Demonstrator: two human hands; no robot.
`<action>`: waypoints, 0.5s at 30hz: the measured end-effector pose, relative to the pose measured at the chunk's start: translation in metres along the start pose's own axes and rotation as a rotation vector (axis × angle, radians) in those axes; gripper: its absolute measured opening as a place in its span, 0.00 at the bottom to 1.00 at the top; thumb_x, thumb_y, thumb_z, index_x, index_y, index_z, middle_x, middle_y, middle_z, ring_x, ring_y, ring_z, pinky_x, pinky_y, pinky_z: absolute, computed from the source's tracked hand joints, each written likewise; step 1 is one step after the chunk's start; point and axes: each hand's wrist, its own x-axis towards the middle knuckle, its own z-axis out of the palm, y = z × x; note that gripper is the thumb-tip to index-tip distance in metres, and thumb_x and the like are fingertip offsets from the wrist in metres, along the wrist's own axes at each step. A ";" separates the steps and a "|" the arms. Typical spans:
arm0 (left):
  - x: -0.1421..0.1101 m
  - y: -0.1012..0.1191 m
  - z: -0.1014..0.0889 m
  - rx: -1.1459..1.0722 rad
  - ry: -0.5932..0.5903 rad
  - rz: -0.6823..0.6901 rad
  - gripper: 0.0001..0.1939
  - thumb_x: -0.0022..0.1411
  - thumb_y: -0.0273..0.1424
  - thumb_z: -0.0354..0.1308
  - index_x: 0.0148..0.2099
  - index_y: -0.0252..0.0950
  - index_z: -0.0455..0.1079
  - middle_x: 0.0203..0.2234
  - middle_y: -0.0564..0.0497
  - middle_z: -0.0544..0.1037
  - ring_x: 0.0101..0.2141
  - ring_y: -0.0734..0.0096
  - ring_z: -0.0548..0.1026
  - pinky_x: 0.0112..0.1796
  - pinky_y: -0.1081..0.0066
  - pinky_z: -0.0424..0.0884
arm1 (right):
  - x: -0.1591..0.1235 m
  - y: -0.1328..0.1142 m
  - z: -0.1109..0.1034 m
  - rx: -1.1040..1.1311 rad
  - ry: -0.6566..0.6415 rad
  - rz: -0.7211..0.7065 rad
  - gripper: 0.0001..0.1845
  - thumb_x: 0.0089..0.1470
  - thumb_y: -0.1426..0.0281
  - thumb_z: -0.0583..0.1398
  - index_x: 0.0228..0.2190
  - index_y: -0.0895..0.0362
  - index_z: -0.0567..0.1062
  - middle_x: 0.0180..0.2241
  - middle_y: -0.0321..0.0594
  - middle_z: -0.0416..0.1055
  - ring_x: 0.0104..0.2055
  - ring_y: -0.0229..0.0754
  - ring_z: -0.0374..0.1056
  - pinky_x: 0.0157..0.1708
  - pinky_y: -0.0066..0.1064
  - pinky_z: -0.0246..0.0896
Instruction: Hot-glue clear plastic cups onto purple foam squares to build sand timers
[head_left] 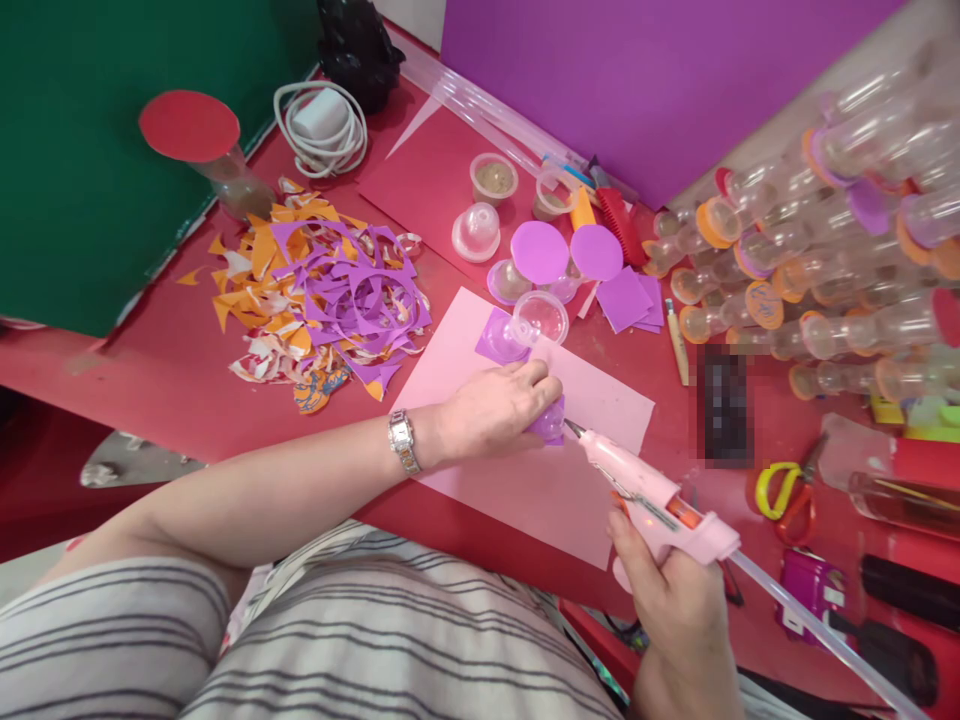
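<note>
My right hand grips a pink hot glue gun with a clear glue stick trailing out of its back end. The gun's metal nozzle points left, close by a small purple paper square. Over that square my left hand has its fingers closed on a clear plastic cup, mostly hidden beneath them. Both lie on a pink paper sheet. Just above the left hand, a clear cup rests beside another purple square with a clear cup on it.
Orange and purple paper scraps are heaped at left. Cups topped with purple discs stand behind the sheet. Joined clear cups are stacked at right, above yellow-and-orange scissors. A coiled white cable lies at the back.
</note>
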 end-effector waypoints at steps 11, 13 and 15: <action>0.001 0.002 -0.001 -0.023 -0.005 0.002 0.18 0.64 0.36 0.62 0.51 0.30 0.68 0.46 0.39 0.74 0.41 0.60 0.77 0.39 0.66 0.75 | 0.000 0.004 0.002 -0.006 0.004 0.014 0.22 0.58 0.50 0.59 0.23 0.54 0.71 0.14 0.35 0.67 0.17 0.40 0.65 0.18 0.30 0.60; 0.000 0.002 -0.001 -0.024 -0.002 0.007 0.18 0.65 0.37 0.60 0.50 0.30 0.68 0.45 0.39 0.74 0.41 0.61 0.77 0.38 0.66 0.74 | -0.002 0.005 0.003 0.004 0.010 -0.001 0.22 0.58 0.50 0.59 0.24 0.54 0.72 0.16 0.37 0.70 0.19 0.41 0.67 0.19 0.31 0.62; 0.000 0.001 -0.002 -0.022 -0.001 0.008 0.18 0.65 0.38 0.60 0.50 0.30 0.68 0.45 0.39 0.74 0.40 0.61 0.77 0.38 0.66 0.74 | -0.004 0.007 0.003 0.003 0.005 -0.035 0.20 0.58 0.53 0.60 0.25 0.55 0.74 0.18 0.38 0.72 0.20 0.42 0.69 0.20 0.31 0.64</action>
